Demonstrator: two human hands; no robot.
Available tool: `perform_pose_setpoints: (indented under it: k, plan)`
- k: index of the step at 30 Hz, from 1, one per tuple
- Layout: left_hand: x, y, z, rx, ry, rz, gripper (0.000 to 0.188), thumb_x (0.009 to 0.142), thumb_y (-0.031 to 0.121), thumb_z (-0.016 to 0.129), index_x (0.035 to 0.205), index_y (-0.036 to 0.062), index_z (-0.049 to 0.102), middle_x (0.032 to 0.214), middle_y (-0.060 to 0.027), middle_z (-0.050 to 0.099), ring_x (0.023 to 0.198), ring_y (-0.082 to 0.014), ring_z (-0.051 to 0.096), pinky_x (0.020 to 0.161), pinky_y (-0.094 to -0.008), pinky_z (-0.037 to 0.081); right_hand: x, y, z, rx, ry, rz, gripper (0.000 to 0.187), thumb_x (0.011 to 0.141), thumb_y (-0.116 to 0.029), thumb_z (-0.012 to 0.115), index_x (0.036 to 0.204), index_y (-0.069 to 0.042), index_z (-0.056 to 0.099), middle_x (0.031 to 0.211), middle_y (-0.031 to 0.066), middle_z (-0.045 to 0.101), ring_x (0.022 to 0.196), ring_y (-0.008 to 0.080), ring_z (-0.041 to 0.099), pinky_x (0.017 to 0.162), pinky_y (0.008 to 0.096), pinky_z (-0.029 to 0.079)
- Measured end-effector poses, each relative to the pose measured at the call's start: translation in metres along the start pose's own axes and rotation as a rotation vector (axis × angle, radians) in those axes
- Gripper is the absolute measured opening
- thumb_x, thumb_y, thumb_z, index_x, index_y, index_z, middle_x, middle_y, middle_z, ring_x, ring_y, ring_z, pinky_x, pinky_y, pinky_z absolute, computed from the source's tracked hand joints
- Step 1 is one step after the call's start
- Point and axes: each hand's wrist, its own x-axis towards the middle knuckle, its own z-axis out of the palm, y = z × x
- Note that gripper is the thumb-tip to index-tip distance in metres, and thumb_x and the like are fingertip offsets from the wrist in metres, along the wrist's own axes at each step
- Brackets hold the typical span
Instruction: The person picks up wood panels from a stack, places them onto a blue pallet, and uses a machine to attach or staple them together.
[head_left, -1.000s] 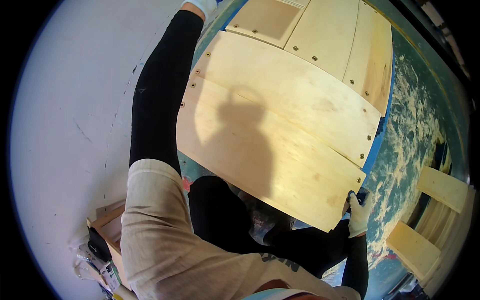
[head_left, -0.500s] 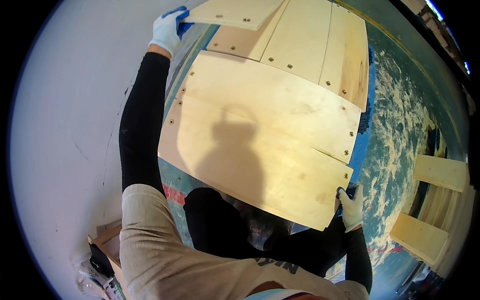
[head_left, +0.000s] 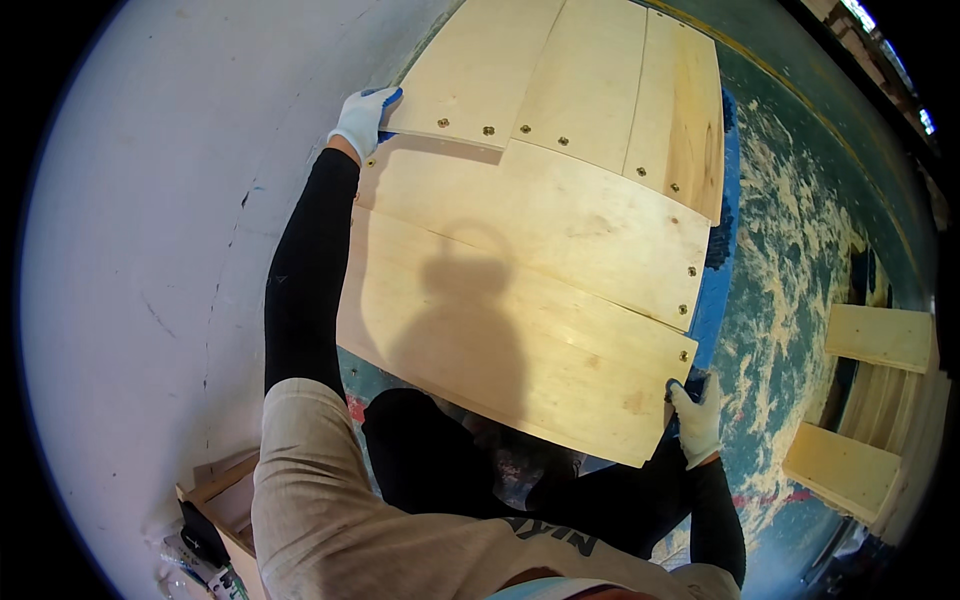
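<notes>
Broad plywood panel (head_left: pixel 520 300) held out front above the sawdusty floor (head_left: pixel 800 280). Left hand (head_left: pixel 362 118) clenched on the far left corner, right hand (head_left: pixel 696 420) gripping the near right corner. Probably stiff, bulky, fairly heavy; best held at opposite corners.

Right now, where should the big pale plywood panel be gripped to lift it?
At opposite corners of the pale plywood panel, coming from the sides: left hand at the far left corner, right hand at the near right. It is broad, flat and thin-edged.
</notes>
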Motion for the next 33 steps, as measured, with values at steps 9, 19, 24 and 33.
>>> perform_pose_setpoints:
  k: [9, 19, 24, 33]
  plan:
    - [-0.008, 0.003, -0.024, 0.263, -0.261, 0.294, 0.042, 0.092, 0.042, 0.068, 0.114, 0.006, 0.067, 0.087, -0.0038, 0.063, 0.071, -0.0153, 0.061, 0.054, -0.0304, 0.049, 0.006, 0.001, 0.009, 0.016, -0.044, 0.015, 0.025, 0.092, -0.001, 0.065, 0.113, -0.002, 0.052, 0.093, 0.0051, 0.064, 0.08, 0.0115, 0.063, 0.07, 0.027, 0.052]
    - [-0.204, -0.044, -0.032, 0.266, -0.185, 0.72, 0.04, 0.097, 0.027, 0.065, 0.121, -0.0051, 0.062, 0.106, -0.011, 0.07, 0.091, -0.0198, 0.069, 0.074, -0.031, 0.055, 0.008, -0.008, 0.007, 0.071, -0.083, 0.046, 0.025, 0.092, -0.003, 0.066, 0.114, -0.002, 0.054, 0.093, 0.006, 0.065, 0.079, 0.0126, 0.062, 0.073, 0.0272, 0.051]
    - [-0.286, -0.036, -0.017, 0.825, -0.053, 1.158, 0.038, 0.101, 0.023, 0.057, 0.123, -0.0082, 0.059, 0.112, -0.0105, 0.069, 0.098, -0.0177, 0.067, 0.081, -0.03, 0.053, 0.014, -0.006, -0.005, 0.114, -0.087, 0.068, 0.028, 0.092, -0.001, 0.067, 0.116, -0.001, 0.053, 0.093, 0.0049, 0.064, 0.079, 0.0117, 0.063, 0.071, 0.0267, 0.051]
    - [-0.406, -0.049, 0.063, -0.529, -0.174, -0.091, 0.035, 0.103, 0.019, 0.058, 0.129, -0.0044, 0.056, 0.116, -0.0056, 0.065, 0.102, -0.0114, 0.061, 0.089, -0.0283, 0.051, 0.013, -0.064, 0.034, 0.433, -0.257, -0.385, 0.058, 0.099, -0.025, 0.061, 0.144, 0.003, 0.04, 0.146, 0.0175, 0.045, 0.132, 0.0261, 0.047, 0.111, 0.0411, 0.038]
